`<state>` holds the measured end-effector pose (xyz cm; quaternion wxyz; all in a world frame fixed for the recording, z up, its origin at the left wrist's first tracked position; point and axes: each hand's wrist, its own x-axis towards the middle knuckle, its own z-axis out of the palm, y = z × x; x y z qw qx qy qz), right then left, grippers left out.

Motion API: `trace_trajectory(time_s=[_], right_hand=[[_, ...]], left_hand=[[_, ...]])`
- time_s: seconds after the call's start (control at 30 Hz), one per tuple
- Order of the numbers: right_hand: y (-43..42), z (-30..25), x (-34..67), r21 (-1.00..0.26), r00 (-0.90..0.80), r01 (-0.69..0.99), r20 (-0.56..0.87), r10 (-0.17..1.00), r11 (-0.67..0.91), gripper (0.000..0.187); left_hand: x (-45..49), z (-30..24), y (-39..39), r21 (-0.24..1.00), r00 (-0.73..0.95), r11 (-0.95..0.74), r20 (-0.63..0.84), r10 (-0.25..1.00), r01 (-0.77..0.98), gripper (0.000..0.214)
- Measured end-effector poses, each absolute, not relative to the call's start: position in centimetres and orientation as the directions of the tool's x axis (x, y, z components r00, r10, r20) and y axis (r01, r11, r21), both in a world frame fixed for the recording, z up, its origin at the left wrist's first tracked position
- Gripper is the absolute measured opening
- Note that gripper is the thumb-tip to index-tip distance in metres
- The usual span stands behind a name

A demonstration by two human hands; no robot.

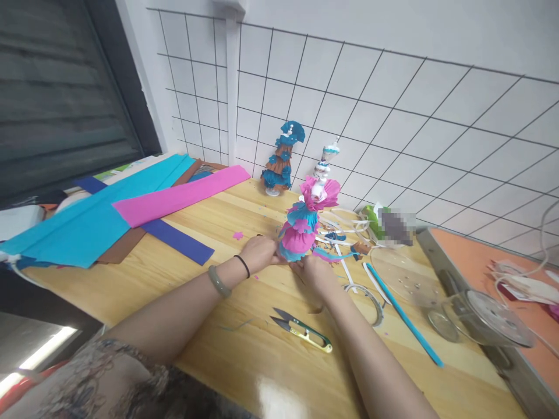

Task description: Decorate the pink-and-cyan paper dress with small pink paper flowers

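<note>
A pink and blue crepe-paper doll (305, 224) stands on the wooden table (183, 279). My left hand (258, 254) grips the base of its skirt from the left, fingers curled. My right hand (315, 272) presses against the base from the right, fingers closed on the lower edge of the skirt. Small thread snips (301, 330) with a green and yellow handle lie on the table just in front of my right forearm.
Sheets of blue, pink, purple and brown crepe paper (131, 215) lie at the left. A blue and brown paper doll (282, 158) and a white one (325, 160) stand by the wire grid wall. Paper strips, a blue strip (404, 317), clear spools (476, 314) and an orange mat (502, 279) fill the right.
</note>
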<state>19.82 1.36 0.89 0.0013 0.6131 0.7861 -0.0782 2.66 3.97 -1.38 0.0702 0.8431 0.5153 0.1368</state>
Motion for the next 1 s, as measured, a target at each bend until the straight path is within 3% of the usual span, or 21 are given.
trace_trajectory(time_s=[0.37,0.67,0.87,1.0], right_hand=[[0.9,0.0,19.2,-0.088,-0.273,0.957,0.035,0.961,0.275,0.031],[0.4,0.8,18.6,0.032,-0.309,0.95,-0.048,0.95,0.311,0.034],[0.5,0.5,18.6,0.08,-0.276,0.957,-0.049,0.96,0.279,0.034],[0.6,0.4,18.7,0.094,-0.282,0.954,-0.047,0.958,0.285,0.035]], left_hand=[[2.2,-1.1,4.5,0.188,0.449,-0.475,0.166,0.878,0.86,0.045],[2.0,-0.5,4.5,0.252,0.419,-0.447,0.16,0.894,0.858,0.043],[2.0,-0.8,4.5,0.151,0.45,-0.473,0.163,0.878,0.868,0.043],[2.1,-1.0,4.4,0.157,0.455,-0.487,0.202,0.867,0.859,0.042]])
